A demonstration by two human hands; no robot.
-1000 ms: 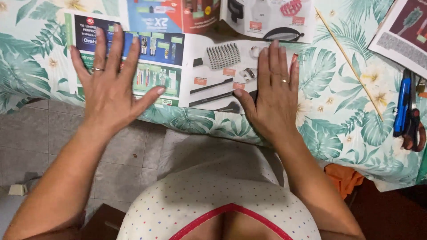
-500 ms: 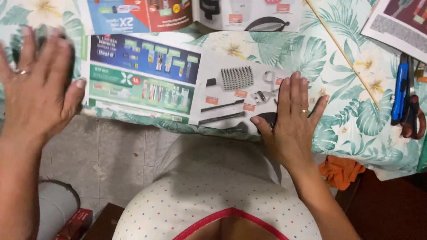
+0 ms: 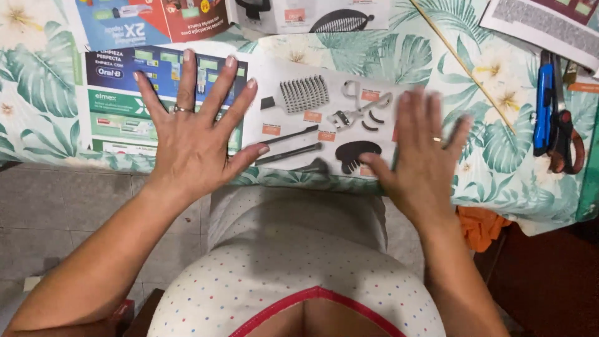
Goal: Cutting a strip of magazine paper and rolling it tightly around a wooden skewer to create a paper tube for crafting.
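Lying flat at the near edge of the table: a glossy printed advertising leaflet (image 3: 312, 118), blue and green on its left half, white with pictured combs and brushes on its right, long axis running left to right across the body. Sitting directly under and between both hands, near edge almost level with the table's edge.

Pressing down on the leaflet's blue-and-green half: the left hand (image 3: 193, 134), open, fingers spread wide, palm flat, a ring on one finger. Hovering or pressing at the leaflet's right end: the right hand (image 3: 424, 153), open too, fingers together and pointing away, blurred, so contact with the paper not being certain; overlapping the right edge of the sheet and partly over the cloth. Gripping nothing with either hand. Being equally close to the sheet, each hand at its own end.

Lying beyond the leaflet, further from the body: a second printed flyer page (image 3: 187, 19) in blue, red and white, partly cut off by the top of the view. Covering the table: a white cloth with green palm leaves and pale flowers (image 3: 37, 75). Running diagonally across the cloth right of the leaflet: a thin pale wooden stick (image 3: 465, 65). Resting well apart at the far right: blue-handled and brown-handled scissors (image 3: 555, 118), side by side, and above them another printed sheet's corner (image 3: 549, 25). No containers showing.
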